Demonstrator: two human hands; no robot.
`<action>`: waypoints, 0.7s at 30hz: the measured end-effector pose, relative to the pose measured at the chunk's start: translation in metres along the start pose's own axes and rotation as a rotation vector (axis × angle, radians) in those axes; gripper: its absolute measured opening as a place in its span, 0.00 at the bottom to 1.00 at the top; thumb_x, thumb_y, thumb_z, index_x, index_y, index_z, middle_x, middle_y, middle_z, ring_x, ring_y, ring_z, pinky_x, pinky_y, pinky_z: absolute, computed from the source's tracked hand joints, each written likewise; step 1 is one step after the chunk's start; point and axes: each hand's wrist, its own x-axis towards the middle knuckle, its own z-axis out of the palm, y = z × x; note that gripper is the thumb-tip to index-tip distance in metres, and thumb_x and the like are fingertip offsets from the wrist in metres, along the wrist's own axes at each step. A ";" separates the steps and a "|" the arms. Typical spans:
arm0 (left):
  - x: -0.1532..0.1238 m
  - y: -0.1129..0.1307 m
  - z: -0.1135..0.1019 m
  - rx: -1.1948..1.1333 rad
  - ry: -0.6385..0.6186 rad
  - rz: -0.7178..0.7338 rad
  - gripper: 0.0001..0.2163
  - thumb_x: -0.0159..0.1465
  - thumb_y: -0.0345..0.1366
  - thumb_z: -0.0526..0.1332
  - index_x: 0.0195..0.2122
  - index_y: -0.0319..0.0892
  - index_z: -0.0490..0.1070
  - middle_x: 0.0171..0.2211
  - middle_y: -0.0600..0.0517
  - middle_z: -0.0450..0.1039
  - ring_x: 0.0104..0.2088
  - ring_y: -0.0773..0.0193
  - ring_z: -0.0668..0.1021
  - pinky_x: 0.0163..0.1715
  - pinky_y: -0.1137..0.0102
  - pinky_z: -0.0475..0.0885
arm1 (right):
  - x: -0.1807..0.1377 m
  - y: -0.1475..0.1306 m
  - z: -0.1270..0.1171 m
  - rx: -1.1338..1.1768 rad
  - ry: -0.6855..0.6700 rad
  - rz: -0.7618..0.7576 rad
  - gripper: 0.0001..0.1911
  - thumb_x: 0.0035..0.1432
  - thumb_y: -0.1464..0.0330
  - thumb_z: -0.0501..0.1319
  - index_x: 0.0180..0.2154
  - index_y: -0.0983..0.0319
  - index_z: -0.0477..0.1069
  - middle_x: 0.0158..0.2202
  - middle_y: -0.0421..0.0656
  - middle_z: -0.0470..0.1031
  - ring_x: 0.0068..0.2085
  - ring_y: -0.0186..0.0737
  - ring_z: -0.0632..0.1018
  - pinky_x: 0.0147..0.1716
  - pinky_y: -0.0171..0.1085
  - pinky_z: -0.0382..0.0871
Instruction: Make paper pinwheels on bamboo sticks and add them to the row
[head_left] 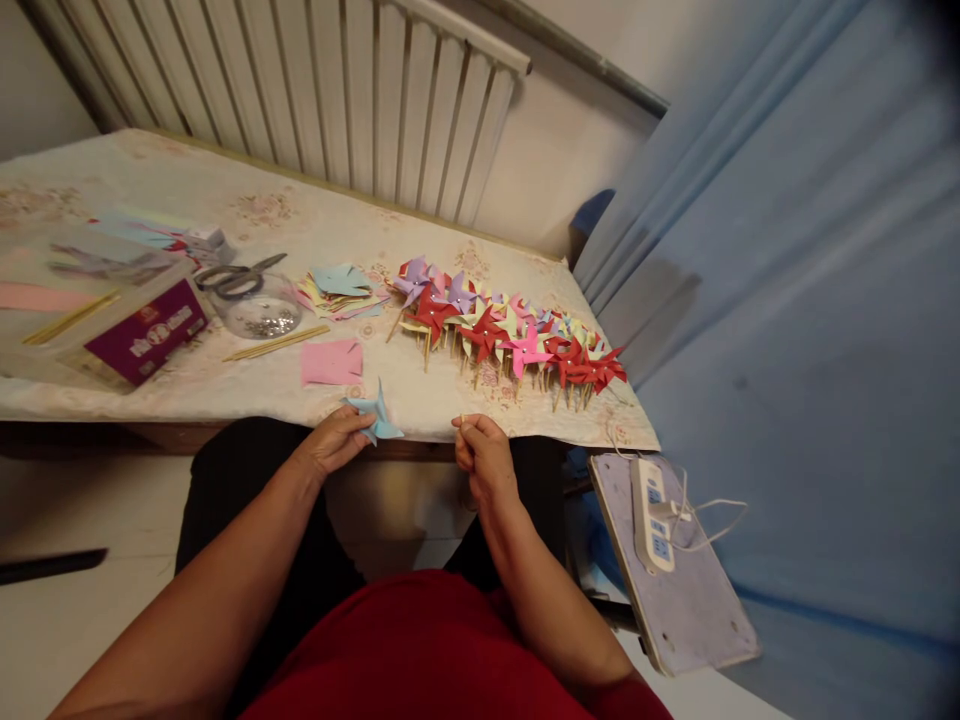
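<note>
At the table's front edge, my left hand is closed on a light blue paper pinwheel, its blades folded and pointing outward. My right hand is a little apart to the right, thumb and fingers pinched together. A small pale tip shows at those fingertips, like the end of a wooden stick; the rest is hidden. Just beyond my left hand lies a pink paper square with slits at its corners. Several finished pinwheels in red, purple, pink and yellow stand on sticks in a cluster at the right.
Thin wooden sticks lie beside a clear dish of small shiny pins. Scissors rest behind it, near a pile of cut paper. A purple-labelled plastic box stands left. A power strip sits on a stool.
</note>
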 end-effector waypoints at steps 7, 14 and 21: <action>-0.001 0.003 0.004 -0.020 0.018 -0.021 0.09 0.47 0.30 0.73 0.28 0.36 0.77 0.24 0.49 0.77 0.25 0.65 0.79 0.31 0.72 0.77 | 0.000 0.000 -0.001 -0.010 0.040 -0.021 0.09 0.46 0.65 0.62 0.31 0.63 0.70 0.15 0.30 0.63 0.13 0.23 0.53 0.14 0.29 0.40; -0.002 0.004 0.008 -0.045 0.022 -0.009 0.09 0.46 0.27 0.73 0.27 0.35 0.76 0.23 0.49 0.76 0.24 0.65 0.78 0.29 0.73 0.77 | 0.001 0.003 -0.002 -0.023 0.071 -0.051 0.09 0.45 0.66 0.60 0.31 0.63 0.71 0.17 0.32 0.67 0.14 0.23 0.55 0.14 0.29 0.42; -0.001 0.003 0.007 -0.041 0.012 -0.008 0.10 0.46 0.28 0.73 0.30 0.36 0.77 0.25 0.49 0.78 0.25 0.64 0.79 0.31 0.72 0.77 | 0.000 0.001 0.000 -0.069 0.101 -0.056 0.08 0.48 0.63 0.61 0.27 0.62 0.68 0.14 0.30 0.62 0.13 0.24 0.53 0.14 0.29 0.40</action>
